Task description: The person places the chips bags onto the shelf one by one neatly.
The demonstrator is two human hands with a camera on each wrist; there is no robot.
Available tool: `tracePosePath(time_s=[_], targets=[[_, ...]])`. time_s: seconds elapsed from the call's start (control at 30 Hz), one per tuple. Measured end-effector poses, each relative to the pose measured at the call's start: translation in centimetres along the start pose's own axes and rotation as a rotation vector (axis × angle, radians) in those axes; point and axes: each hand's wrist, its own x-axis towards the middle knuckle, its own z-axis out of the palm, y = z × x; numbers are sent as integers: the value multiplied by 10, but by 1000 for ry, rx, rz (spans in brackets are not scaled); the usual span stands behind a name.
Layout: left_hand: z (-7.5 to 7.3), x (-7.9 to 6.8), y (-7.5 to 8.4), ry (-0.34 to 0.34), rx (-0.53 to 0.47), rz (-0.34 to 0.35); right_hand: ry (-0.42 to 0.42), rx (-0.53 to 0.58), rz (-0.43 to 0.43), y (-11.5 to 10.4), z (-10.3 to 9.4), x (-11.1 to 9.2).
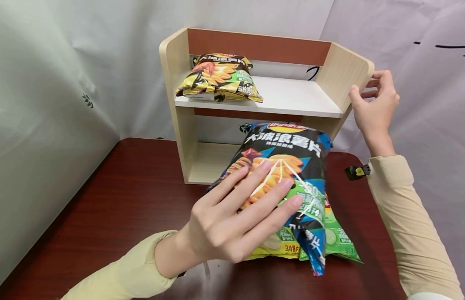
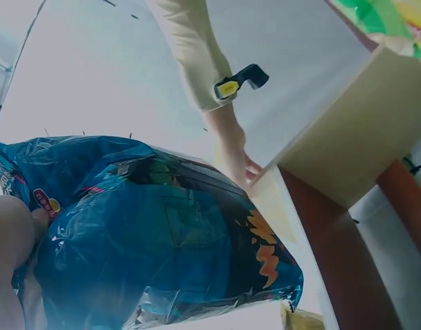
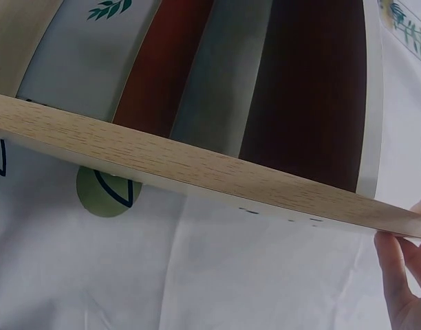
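A black and blue bag of potato chips (image 1: 288,146) is held up in front of a small two-tier shelf (image 1: 296,98). My left hand (image 1: 232,221) grips it, four fingers spread over its printed front. In the left wrist view, the blue back of the chip bag (image 2: 142,234) fills much of the picture, with part of the thumb showing at its edge. At the shelf's right side panel (image 1: 344,77), my right hand (image 1: 378,104) pinches the front edge between thumb and fingers. The right wrist view also shows fingertips (image 3: 388,251) against that panel.
A yellow and black chip bag (image 1: 219,77) lies on the upper tier's left side. Below the held bag, a yellow bag (image 1: 269,250) and a green bag (image 1: 342,241) lie on the dark red table (image 1: 142,208), partly hidden. Pale cloth (image 1: 60,83) hangs behind.
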Motion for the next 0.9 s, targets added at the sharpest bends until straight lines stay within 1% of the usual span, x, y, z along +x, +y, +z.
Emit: tracePosePath(time_s=[0.1, 0.3, 0.4, 0.5, 0.63, 0.8, 0.9], targets=[[6, 9, -3, 7, 11, 4, 0, -14, -11, 1, 0, 0], [20, 24, -9, 33, 29, -17, -5, -1, -31, 1, -1, 0], [29, 29, -13, 57, 60, -33, 0, 17, -42, 2, -1, -1], [38, 33, -16, 61, 99, -59, 9, 37, -46, 3, -1, -1], [51, 35, -20, 44, 136, -101, 4, 48, -28, 2, -1, 0], [71, 36, -24, 10, 174, -130, -16, 43, -1, 2, -3, 1], [82, 34, -25, -13, 218, -139, -17, 44, 12, 2, -4, 0]])
